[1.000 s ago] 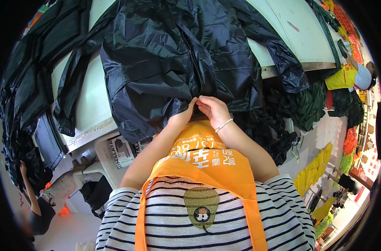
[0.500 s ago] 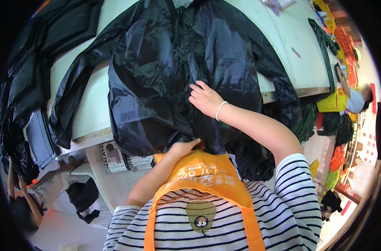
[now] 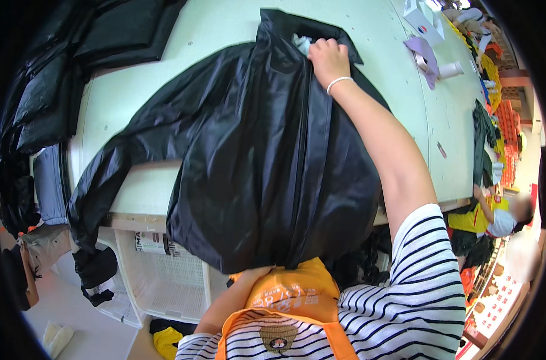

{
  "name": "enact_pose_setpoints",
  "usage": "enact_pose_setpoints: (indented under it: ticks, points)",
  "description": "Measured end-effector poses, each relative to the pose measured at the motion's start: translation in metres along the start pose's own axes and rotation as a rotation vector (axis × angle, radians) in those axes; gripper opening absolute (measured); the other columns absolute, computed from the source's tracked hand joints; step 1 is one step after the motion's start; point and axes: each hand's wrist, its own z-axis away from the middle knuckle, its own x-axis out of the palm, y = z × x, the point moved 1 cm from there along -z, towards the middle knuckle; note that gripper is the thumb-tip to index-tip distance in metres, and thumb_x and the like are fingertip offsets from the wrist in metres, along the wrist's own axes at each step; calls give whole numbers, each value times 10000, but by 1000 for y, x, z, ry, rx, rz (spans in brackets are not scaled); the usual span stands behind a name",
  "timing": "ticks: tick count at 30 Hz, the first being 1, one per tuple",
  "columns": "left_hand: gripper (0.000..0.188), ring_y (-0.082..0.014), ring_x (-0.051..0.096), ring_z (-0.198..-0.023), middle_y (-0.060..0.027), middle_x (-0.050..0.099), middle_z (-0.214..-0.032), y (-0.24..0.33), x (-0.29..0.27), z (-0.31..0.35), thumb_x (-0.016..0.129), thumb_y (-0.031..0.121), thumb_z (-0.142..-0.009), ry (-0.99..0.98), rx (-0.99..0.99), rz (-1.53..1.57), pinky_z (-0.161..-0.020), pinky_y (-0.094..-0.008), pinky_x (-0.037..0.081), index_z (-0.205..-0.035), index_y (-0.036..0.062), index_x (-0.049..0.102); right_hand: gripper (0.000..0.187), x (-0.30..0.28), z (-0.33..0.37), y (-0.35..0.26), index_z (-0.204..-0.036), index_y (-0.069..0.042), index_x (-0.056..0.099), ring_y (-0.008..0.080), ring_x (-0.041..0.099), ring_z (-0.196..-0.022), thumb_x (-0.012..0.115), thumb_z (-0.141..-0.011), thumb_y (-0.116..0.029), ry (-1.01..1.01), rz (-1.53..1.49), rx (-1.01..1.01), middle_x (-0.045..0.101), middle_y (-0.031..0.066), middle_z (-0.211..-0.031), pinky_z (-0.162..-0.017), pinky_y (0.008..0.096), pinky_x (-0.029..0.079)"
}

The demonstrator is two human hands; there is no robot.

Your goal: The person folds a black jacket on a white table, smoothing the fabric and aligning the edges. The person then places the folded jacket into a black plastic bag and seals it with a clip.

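Note:
A shiny black jacket [image 3: 249, 162] lies front up over the near edge of a pale table. Its collar points away from me, and one sleeve trails to the left over the edge. My right hand [image 3: 330, 63] is closed on the collar near the top of the front opening, beside a bit of whitish material [image 3: 301, 43] in the neck. At the bottom hem, close to my orange apron, my left hand [image 3: 255, 275] grips the edge of the jacket; its fingertips are mostly hidden by the fabric. The right sleeve is largely out of sight behind my forearm.
Folded black garments [image 3: 120, 30] are stacked on the table's left. A white box [image 3: 423, 23], purple cloth [image 3: 426, 60] and thread cone [image 3: 451, 70] sit at the far right. White plastic crates [image 3: 165, 282] stand below the table. Another person in yellow [image 3: 492, 219] is at right.
My right hand has moved from the lower front up to the collar. The jacket now lies closed and smoother, its collar in view. My left hand stays at the hem.

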Motion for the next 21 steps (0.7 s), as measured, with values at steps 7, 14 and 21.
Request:
enact_pose_setpoints:
  ticks: [7, 14, 21]
  points:
    - [558, -297, 576, -1091, -168, 631, -1135, -75, 20, -45, 710, 510, -741, 304, -28, 123, -959, -345, 413, -1142, 129, 642, 119, 43, -30, 11, -828, -141, 665, 196, 539, -989, 670, -782, -250, 42, -373, 78, 603, -8, -951, -830, 378, 399]
    - [550, -280, 637, -899, -169, 670, -911, 64, -54, 58, 630, 572, -785, -249, -283, -381, -823, -345, 480, -969, 57, 687, 538, -5, 67, 1, -1121, 2, 508, 309, 486, -981, 775, -715, -228, 235, -827, 519, 505, 159, -1068, -894, 396, 397]
    - [226, -247, 587, -908, -136, 606, -987, 376, -162, -1, 651, 130, -824, 895, 782, -469, -803, -341, 466, -1013, 12, 609, 324, 34, 53, -5, -1032, 54, 626, 191, 623, -685, 693, -784, -145, 79, -1267, 863, 658, 128, -851, -673, 294, 503]
